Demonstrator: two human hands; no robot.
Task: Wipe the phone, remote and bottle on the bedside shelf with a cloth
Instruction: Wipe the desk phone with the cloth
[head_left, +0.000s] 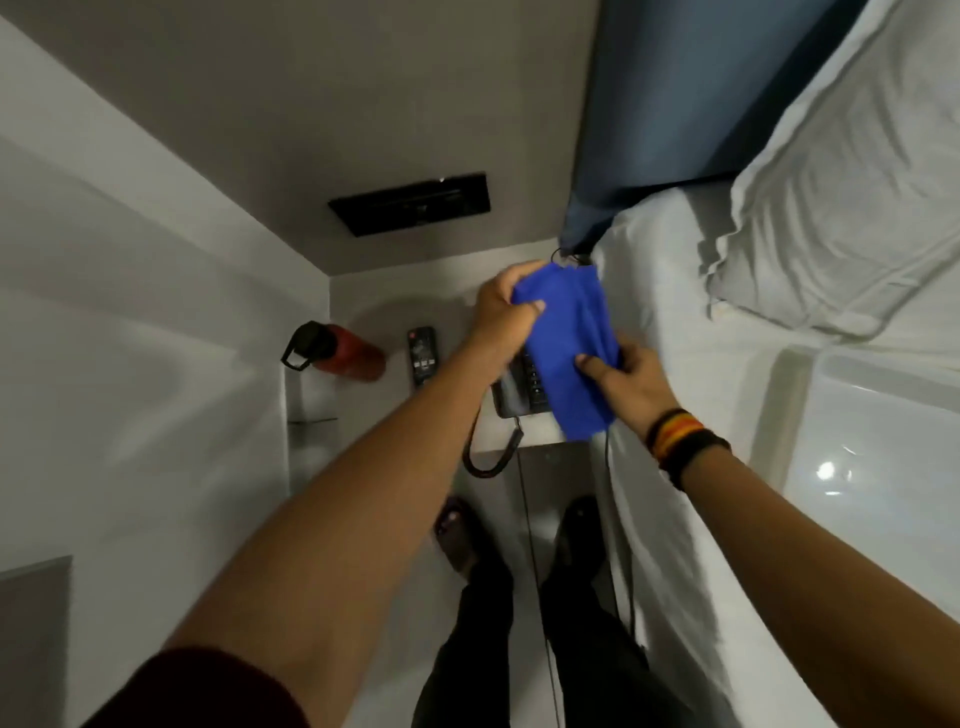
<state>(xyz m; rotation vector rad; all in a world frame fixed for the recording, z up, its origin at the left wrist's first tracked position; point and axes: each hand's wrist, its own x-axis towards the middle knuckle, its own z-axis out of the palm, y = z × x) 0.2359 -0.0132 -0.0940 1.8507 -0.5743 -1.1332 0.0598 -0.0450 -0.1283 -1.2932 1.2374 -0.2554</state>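
A blue cloth is stretched between both hands above the bedside shelf. My left hand grips its upper left edge and my right hand pinches its lower right side. Under the cloth sits a black desk phone, mostly hidden, with its coiled cord hanging off the shelf's front edge. A black remote lies on the shelf left of the phone. A red bottle with a black lid stands at the shelf's far left.
A bed with white sheets and a pillow borders the shelf on the right, under a blue headboard. A black wall panel hangs behind the shelf. My legs and feet stand on the floor below.
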